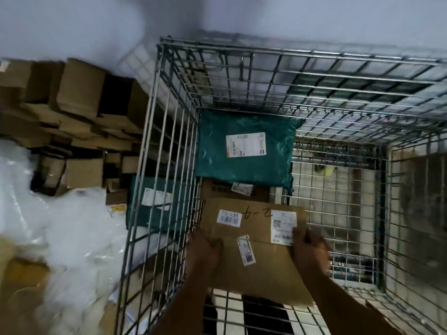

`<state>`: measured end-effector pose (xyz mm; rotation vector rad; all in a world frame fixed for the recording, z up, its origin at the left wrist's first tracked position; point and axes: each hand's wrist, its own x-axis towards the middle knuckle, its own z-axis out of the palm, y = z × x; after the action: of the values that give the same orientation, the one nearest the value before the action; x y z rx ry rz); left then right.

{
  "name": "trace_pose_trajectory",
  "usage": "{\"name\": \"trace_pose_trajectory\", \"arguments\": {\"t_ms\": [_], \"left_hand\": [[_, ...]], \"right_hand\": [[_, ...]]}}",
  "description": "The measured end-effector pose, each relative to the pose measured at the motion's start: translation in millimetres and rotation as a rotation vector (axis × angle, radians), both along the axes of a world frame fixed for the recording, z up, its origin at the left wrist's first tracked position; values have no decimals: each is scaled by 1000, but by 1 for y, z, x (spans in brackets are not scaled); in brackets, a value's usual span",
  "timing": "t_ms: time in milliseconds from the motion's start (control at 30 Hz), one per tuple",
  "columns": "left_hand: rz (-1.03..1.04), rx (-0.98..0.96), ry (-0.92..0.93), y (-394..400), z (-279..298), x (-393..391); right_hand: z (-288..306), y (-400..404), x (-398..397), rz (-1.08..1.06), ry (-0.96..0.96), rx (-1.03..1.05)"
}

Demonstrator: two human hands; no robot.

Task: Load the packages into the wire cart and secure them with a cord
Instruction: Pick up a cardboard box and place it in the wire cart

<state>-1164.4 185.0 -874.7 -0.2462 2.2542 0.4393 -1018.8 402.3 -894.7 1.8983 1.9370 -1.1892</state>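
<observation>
I look down into a tall wire cart [169, 122]. Both my hands reach inside it and hold a flat brown cardboard package [261, 267] with several white labels. My left hand [205, 250] grips its left edge, and my right hand [309, 247] grips its right edge beside a label. Deeper in the cart lies a teal plastic mailer [244, 170] with a white label, in the far left corner. A brown box [217, 189] lies partly under the mailer and the held package. No cord is visible.
Left of the cart, a pile of brown cardboard boxes [79, 112] stands against the wall. Another teal mailer [154, 206] lies outside the cart, against its left side. Clear plastic wrap [60, 226] covers the floor at the lower left. The right half of the cart floor [338, 213] is bare wire mesh.
</observation>
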Motion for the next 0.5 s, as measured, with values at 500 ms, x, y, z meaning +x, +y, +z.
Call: {"name": "trace_pose_trajectory", "arguments": {"t_ms": [500], "left_hand": [[-107, -156, -30, -15, -49, 19]], "right_hand": [[-50, -37, 3, 83, -16, -96]]}}
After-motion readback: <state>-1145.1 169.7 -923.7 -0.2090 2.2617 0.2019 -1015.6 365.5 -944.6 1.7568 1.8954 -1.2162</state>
